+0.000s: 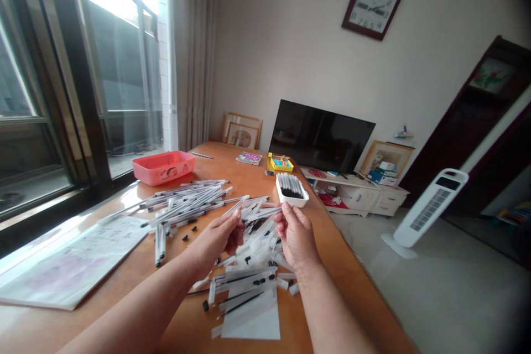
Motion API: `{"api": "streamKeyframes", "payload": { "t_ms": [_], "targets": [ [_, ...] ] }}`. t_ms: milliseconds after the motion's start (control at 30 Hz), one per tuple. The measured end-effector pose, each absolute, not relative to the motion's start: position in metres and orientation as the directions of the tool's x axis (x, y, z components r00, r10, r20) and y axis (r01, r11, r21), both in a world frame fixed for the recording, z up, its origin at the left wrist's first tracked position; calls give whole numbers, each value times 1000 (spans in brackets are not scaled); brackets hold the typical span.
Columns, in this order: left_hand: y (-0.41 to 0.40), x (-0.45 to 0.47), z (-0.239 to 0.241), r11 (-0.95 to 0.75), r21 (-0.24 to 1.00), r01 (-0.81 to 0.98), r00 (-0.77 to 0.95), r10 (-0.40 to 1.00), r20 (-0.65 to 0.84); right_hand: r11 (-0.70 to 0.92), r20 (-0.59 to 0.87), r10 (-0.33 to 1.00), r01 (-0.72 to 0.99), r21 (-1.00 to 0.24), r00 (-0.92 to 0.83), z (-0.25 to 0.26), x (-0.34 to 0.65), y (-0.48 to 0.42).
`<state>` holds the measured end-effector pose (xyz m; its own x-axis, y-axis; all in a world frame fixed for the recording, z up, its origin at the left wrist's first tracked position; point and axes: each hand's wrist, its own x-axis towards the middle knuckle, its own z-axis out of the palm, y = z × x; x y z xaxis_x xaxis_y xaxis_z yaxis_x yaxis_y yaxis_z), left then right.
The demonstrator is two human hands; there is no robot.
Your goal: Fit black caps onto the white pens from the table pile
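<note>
Over the middle of the table, my left hand and my right hand are both closed in a pinch. A slim clear pen spans the gap between them, its ends at the fingertips of each hand. Below lies a loose heap of clear plastic pen parts, with dark refills and small black caps around it. To the left is a pile of pens with black ends. Just beyond my right hand stands a white box packed with upright clear and black pen parts.
A red plastic bin stands by the window. On the table are a booklet at left, a white sheet in front, a magazine and a yellow box farther back. A tower fan stands on the floor at right.
</note>
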<state>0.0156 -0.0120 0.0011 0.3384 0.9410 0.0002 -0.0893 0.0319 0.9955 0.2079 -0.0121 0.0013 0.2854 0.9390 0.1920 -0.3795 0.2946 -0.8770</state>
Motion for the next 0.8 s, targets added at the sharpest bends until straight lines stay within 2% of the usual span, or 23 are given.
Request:
{"api": "streamKeyframes", "payload": {
  "t_ms": [133,300,467,600,800],
  "targets": [
    [-13,15,3,-12,995,-96,385,922,48,296,192,939,-379,-877,286,1,209,-12],
    [-13,15,2,50,998,-23,361,932,-39,301,202,937,-367,-880,285,1,209,-12],
    [-13,15,2,-4,997,-73,378,925,32,296,188,935,-371,-880,300,0,209,-11],
    [-12,13,2,59,998,5,354,933,-57,292,190,939,-373,-880,287,1,209,-11],
    [-11,13,1,-20,998,-64,371,928,42,279,175,939,-361,-890,295,1,208,-13]
  ]
}}
